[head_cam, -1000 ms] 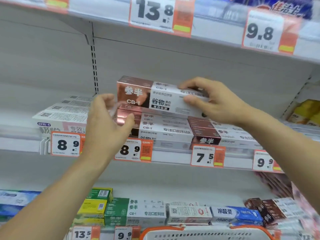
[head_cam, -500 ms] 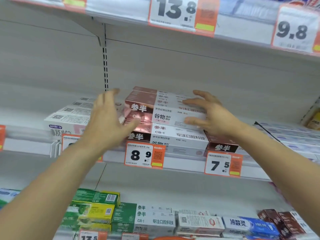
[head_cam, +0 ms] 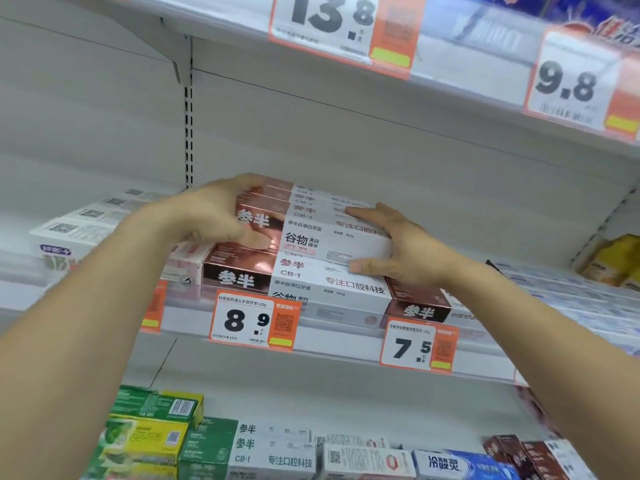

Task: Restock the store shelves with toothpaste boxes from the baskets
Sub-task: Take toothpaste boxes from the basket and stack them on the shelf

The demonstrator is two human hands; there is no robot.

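A brown-and-white toothpaste box (head_cam: 332, 237) lies on top of a stack of the same boxes (head_cam: 311, 282) on the middle shelf (head_cam: 339, 323). My left hand (head_cam: 207, 216) grips its left end, fingers curled over the top and thumb on the front face. At the right end, my right hand (head_cam: 401, 247) holds it with fingers along the top and the thumb at the lower front edge. More boxes of this kind lie behind the top one. No basket is in view.
White toothpaste boxes (head_cam: 76, 226) lie left of the stack, and a brown box (head_cam: 419, 306) sits lower at its right. Price tags 8.9 (head_cam: 249, 320) and 7.5 (head_cam: 415, 348) hang on the shelf edge. Green and yellow boxes (head_cam: 149, 434) fill the shelf below. Another shelf (head_cam: 467, 39) overhangs above.
A second ago my right hand held the box above the stack; half a second ago it lay there with both hands spread. Now both hands have closed on its ends.
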